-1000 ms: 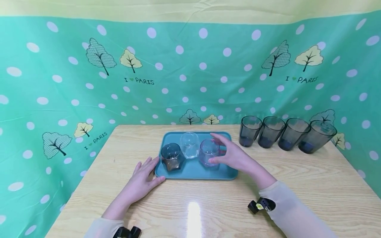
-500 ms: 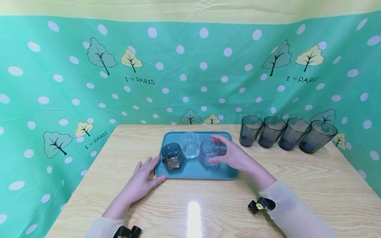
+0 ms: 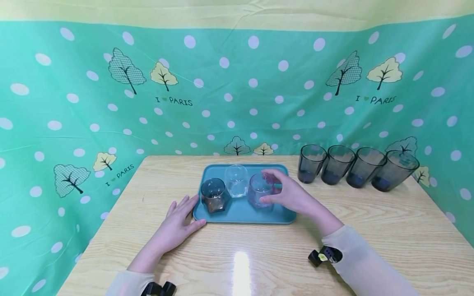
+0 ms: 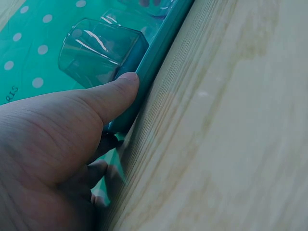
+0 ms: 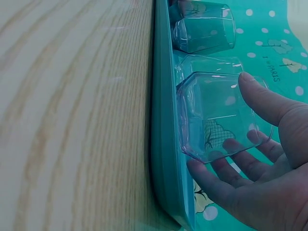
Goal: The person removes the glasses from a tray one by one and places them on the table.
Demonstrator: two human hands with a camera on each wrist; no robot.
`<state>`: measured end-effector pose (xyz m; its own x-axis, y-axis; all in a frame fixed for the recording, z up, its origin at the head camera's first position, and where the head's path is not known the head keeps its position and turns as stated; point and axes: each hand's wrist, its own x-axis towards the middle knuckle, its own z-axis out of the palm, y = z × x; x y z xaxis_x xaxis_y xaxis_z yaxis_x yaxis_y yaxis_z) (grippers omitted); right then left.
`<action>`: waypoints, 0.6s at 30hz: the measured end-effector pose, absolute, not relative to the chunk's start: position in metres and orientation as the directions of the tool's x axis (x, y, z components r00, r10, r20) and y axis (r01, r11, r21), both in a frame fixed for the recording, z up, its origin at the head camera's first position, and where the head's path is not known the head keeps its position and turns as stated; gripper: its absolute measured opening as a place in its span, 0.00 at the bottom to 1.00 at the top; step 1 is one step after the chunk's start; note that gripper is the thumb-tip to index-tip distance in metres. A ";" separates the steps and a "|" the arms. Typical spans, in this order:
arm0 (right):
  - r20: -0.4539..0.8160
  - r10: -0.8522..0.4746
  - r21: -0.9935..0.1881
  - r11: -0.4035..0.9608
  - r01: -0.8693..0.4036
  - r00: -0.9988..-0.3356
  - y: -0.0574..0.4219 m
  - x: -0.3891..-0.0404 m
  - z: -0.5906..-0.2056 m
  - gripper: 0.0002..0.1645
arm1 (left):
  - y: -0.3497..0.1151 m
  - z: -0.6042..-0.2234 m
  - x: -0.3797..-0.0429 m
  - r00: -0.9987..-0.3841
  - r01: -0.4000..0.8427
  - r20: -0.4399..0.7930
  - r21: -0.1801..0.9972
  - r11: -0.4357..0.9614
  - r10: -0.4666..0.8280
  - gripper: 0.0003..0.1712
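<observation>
A blue tray (image 3: 240, 217) bears three short glasses with faceted bases. My right hand (image 3: 290, 193) holds the pink-tinted glass (image 3: 259, 194) at the tray's right part, thumb in front and fingers round the far side. In the right wrist view this glass (image 5: 211, 120) stands upright on the tray, the thumb near its rim. A clear glass (image 3: 236, 183) is just behind and left of it; a dark grey glass (image 3: 214, 198) sits at the tray's left. My left hand (image 3: 177, 226) rests at the tray's front left corner with fingers extended, the thumb along the tray edge in the left wrist view.
Several tall dark tumblers (image 3: 311, 166) stand in a row at the back right of the wooden table (image 3: 207, 255). A green dotted cloth (image 3: 222, 111) hangs behind the table and along its sides.
</observation>
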<state>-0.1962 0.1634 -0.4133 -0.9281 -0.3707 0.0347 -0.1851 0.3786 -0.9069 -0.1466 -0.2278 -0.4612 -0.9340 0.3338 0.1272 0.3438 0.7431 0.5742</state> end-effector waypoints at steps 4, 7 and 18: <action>0.031 -0.369 -0.907 0.380 -0.181 -0.929 0.164 -0.196 -0.414 0.50 | -0.227 -0.461 -0.146 -0.935 0.341 0.123 0.579 0.741 0.334 0.50; 0.026 -0.368 -0.907 0.383 -0.177 -0.929 0.164 -0.196 -0.414 0.50 | -0.227 -0.461 -0.147 -0.935 0.342 0.126 0.576 0.742 0.332 0.50; 0.009 -0.336 -0.896 0.416 -0.157 -0.942 0.163 -0.194 -0.412 0.50 | -0.227 -0.462 -0.147 -0.936 0.340 0.128 0.572 0.746 0.328 0.50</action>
<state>-0.1938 0.1629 -0.4116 -0.9417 -0.3363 0.0086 -0.1567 0.4159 -0.8958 -0.1467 -0.2268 -0.4615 -0.9358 0.3284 0.1284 0.3403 0.7461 0.5723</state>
